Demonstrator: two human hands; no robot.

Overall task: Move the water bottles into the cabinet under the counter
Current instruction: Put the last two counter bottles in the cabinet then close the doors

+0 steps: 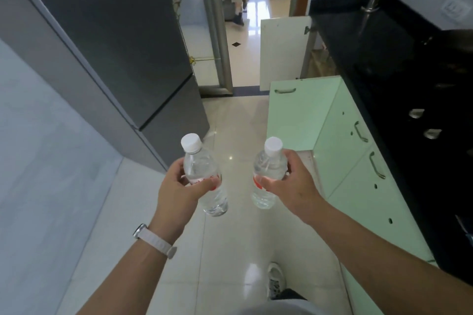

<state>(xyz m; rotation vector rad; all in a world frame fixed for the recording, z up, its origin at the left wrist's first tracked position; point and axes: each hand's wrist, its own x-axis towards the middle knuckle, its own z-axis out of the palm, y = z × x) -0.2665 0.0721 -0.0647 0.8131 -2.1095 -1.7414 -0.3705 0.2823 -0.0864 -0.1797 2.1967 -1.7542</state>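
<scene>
Each hand carried one bottle upright, caps up, probably so both could be set down in one trip. The left hand (pixel 179 186) had its grip wrapped round the label of the left water bottle (pixel 204 176); the right hand (pixel 291 184) was closed likewise on the right water bottle (pixel 268 174). Both bottles hung over the tiled floor (pixel 230 120), beside the green cabinet door (pixel 302 112) standing open beneath the black desk (pixel 399 64). Each was clear plastic, white-capped, red-labelled, apparently full.

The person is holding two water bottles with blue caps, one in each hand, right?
Not quite. The caps are white, not blue, as the head view shows. The left hand holds one water bottle and the right hand holds the other bottle.
</scene>
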